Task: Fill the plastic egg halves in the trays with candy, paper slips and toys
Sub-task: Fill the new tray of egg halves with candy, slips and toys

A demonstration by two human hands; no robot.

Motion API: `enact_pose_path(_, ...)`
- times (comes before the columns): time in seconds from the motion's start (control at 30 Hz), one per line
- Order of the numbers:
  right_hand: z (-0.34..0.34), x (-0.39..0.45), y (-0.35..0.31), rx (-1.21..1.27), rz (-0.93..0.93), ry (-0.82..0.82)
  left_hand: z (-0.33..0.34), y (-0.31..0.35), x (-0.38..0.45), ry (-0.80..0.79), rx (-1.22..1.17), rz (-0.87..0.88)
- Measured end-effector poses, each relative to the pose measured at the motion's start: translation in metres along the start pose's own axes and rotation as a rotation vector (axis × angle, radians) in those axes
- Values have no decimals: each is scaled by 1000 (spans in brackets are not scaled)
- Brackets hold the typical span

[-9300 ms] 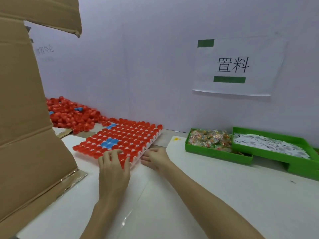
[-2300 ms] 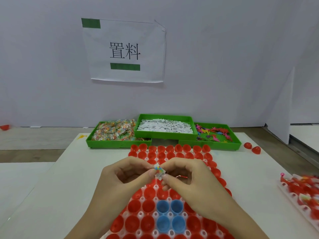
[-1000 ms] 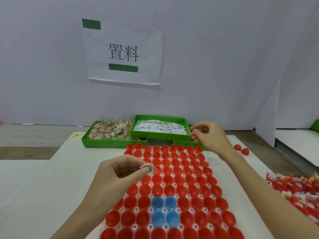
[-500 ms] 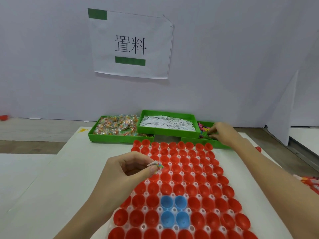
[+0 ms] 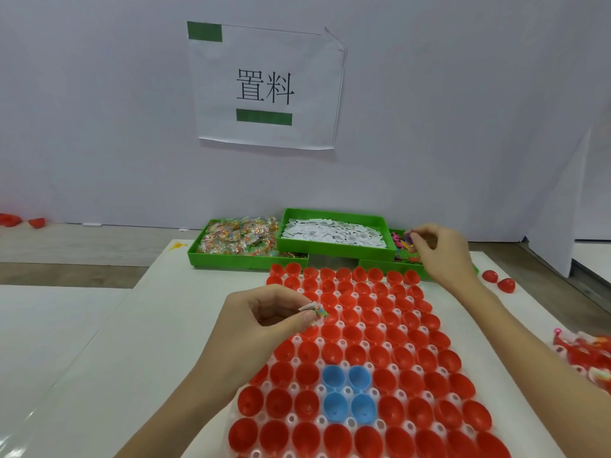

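Pinched between thumb and forefinger of the left hand (image 5: 261, 322), a small wrapped candy with a paper slip (image 5: 314, 312) hangs above the left edge of a white tray (image 5: 317, 342) packed with open red egg halves (image 5: 373, 328), its other fingers curled under. Four blue egg halves (image 5: 347, 391) sit together in the tray's nearer rows; every cup in view looks unfilled. The tray lies on a white table (image 5: 132, 358), reaching from the near edge of view up to three green bins at the back. Far left, two loose red halves (image 5: 20, 220) lie against the grey wall. On that wall hangs a paper sign (image 5: 264, 87) with two printed characters and green bars. Below it, the left bin (image 5: 228, 261) holds wrapped candies (image 5: 241, 238); the middle bin (image 5: 334, 249), resting partly on its neighbours, holds white paper slips (image 5: 334, 233); the right bin (image 5: 390, 266) holds small coloured toys (image 5: 401, 246), mostly hidden by the reaching arm. Over that bin the right hand (image 5: 436, 249) nips a small purple toy (image 5: 409, 235) at its fingertips, clear of the pile. Beyond it, two more red halves (image 5: 497, 280) rest on the table, apart from the tray. At the far right edge, part of a second tray (image 5: 585, 355) shows red halves with bits of colour in them.
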State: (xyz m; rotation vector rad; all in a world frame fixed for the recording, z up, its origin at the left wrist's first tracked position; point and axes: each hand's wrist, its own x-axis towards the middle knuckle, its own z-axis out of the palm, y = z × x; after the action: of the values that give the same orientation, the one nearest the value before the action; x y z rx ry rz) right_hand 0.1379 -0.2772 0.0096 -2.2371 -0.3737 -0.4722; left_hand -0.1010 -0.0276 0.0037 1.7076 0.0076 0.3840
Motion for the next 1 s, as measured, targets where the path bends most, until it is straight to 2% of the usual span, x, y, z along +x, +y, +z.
enact_pose_path(0.07,-7,-31,-28,146,-30,-91,1,0,-1,5,29,37)
enact_pose_path(0.2,-15,-93,-75,445,-84,-381,4,1,-2,-11,53,87)
enact_pose_path(0.33,-14,-127,-95,606,-61,-473,6,-1,-3,-46,83,103)
enact_pose_path(0.5,-10,-139,-96,577,-99,-543,7,-6,-3,-69,119,143)
enact_pose_path(0.83,-8,-144,-98,516,-99,-560,9,-13,-3,-35,165,183)
enact_pose_path(1.0,-6,-142,-100,473,-130,-562,7,-14,-2,-51,209,276)
